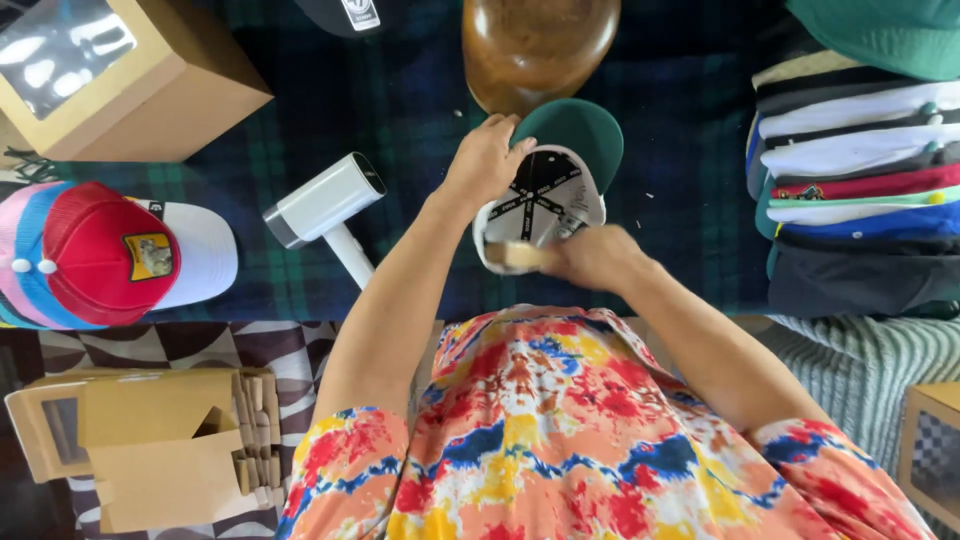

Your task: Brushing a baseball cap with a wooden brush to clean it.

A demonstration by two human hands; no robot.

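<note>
An upturned white cap (545,200) with a green brim lies on the dark plaid cloth, its black inner seam tape showing. My left hand (487,160) grips the cap at the edge where crown and brim meet. Held in my right hand (595,257), a wooden-handled brush (512,255) rests against the cap's near rim, inside the crown. Both forearms reach out over my tie-dye shirt.
A white handheld steamer (325,208) lies left of the cap. Behind it stands a brown wooden head form (538,45). A stack of caps (100,255) sits far left, folded caps (860,170) far right. Window boxes: one (110,75) top left, flat ones (150,440) bottom left.
</note>
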